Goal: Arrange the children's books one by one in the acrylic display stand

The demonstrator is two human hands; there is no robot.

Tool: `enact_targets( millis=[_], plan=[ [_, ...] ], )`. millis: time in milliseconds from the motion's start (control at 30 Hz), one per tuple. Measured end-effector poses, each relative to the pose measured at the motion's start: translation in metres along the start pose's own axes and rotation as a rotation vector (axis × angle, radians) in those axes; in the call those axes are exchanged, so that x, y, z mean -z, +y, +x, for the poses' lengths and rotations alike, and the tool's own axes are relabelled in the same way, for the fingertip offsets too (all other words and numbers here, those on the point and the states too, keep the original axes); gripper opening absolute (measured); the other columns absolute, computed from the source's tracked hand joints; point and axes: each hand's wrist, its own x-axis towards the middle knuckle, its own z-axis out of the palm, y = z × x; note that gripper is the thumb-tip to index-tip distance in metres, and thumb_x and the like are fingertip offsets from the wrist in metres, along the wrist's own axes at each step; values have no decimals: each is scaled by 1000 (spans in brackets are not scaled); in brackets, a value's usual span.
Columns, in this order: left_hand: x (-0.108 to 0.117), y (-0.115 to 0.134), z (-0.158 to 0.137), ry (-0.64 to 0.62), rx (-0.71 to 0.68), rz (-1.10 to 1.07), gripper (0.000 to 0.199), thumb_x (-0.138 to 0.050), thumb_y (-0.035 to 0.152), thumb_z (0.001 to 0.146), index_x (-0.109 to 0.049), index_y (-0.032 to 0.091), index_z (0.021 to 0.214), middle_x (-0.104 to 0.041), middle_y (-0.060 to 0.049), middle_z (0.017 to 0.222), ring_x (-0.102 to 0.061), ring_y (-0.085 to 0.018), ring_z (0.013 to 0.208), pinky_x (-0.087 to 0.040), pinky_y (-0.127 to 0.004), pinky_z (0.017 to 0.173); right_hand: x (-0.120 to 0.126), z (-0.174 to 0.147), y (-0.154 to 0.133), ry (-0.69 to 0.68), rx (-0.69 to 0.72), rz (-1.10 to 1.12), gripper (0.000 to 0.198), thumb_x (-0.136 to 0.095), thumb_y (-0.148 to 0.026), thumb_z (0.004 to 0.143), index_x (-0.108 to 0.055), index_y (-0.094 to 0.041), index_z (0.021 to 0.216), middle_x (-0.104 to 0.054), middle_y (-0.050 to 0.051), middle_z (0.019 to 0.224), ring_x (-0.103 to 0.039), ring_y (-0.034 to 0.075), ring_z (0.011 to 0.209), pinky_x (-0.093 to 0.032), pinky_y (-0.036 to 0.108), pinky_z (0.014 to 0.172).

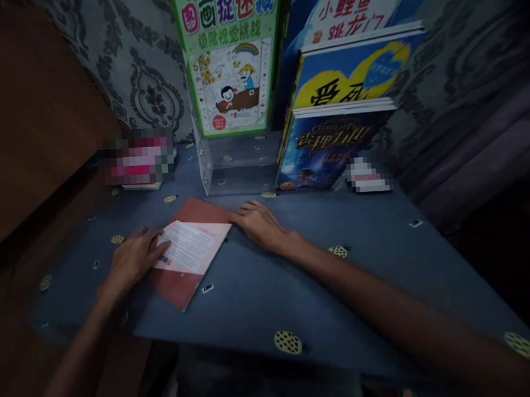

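Note:
A thin book (187, 287) with a reddish-brown cover lies closed and slanted on the table, a pale band of printed text across its middle. My left hand (134, 257) grips its left edge, the thumb reaching onto the pale band. At the right corner, my right hand (257, 223) has its fingers curled and their tips on the book's edge. The undersides of both hands are hidden from view.
Behind the book stands a clear acrylic rack (241, 179) with a green picture book (230, 75) in it. To its right, several upright books include a dark blue one (329, 146). Blurred items sit at the back left (139, 161) and back right (369, 174) of the blue patterned tablecloth (343, 301).

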Motion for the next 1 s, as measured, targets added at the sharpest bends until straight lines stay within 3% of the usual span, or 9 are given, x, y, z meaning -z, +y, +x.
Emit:
enact_targets(
  millis=[233, 400, 500, 567, 633, 733, 800, 1000],
  plan=[
    [-1, 25, -3, -29, 63, 18, 52, -40, 51, 100, -59, 29, 143, -67, -11, 120, -68, -29, 100, -49, -33, 77, -5, 24, 17, -40, -134, -9, 35, -44, -8, 95, -69, -18, 118, -76, 11, 106, -57, 27, 105, -37, 40, 96],
    [0, 39, 0, -13, 53, 42, 51, -41, 50, 102, -58, 27, 144, -67, -11, 115, -69, -29, 96, -52, -35, 77, -10, 25, 20, -21, -239, 40, 39, -42, -12, 97, -68, -18, 125, -74, 12, 117, -54, 30, 108, -40, 42, 90],
    [0, 50, -7, 23, 38, 149, 47, -39, 43, 103, -62, 22, 138, -66, -15, 116, -67, -34, 104, -55, -41, 77, -14, 22, 22, 6, -281, 68, 41, -42, -16, 99, -67, -21, 131, -73, 11, 119, -52, 30, 108, -40, 43, 89],
    [-2, 55, -14, 72, -77, 157, 41, -39, 39, 104, -68, 19, 127, -66, -17, 122, -63, -36, 113, -55, -46, 86, -15, 20, 23, 24, -291, 88, 40, -41, -18, 102, -66, -24, 132, -72, 9, 124, -52, 30, 108, -40, 43, 90],
    [-7, 58, -23, 86, -301, 45, 38, -45, 42, 103, -69, 21, 123, -64, -15, 130, -59, -34, 122, -52, -49, 99, -17, 17, 24, 46, -278, 108, 39, -40, -21, 104, -65, -26, 133, -70, 7, 131, -52, 30, 108, -40, 42, 89],
    [-16, 59, -34, 54, -606, -161, 48, -57, 56, 97, -62, 26, 134, -61, -11, 140, -56, -31, 130, -48, -48, 108, -18, 14, 27, 66, -234, 129, 39, -42, -19, 103, -65, -25, 133, -67, 8, 137, -52, 30, 108, -41, 43, 89],
    [-22, 59, -38, 59, -677, -194, 55, -59, 57, 95, -58, 26, 140, -62, -12, 140, -58, -31, 129, -49, -49, 106, -20, 14, 29, 75, -221, 133, 40, -44, -16, 101, -65, -24, 133, -67, 8, 137, -51, 30, 110, -42, 43, 89],
    [-26, 64, -40, 159, -703, -163, 42, -53, 49, 101, -64, 22, 131, -69, -12, 129, -65, -27, 117, -53, -43, 98, -20, 13, 26, 84, -192, 136, 39, -44, -14, 101, -65, -23, 133, -65, 9, 140, -52, 31, 116, -40, 47, 97]
  ],
)
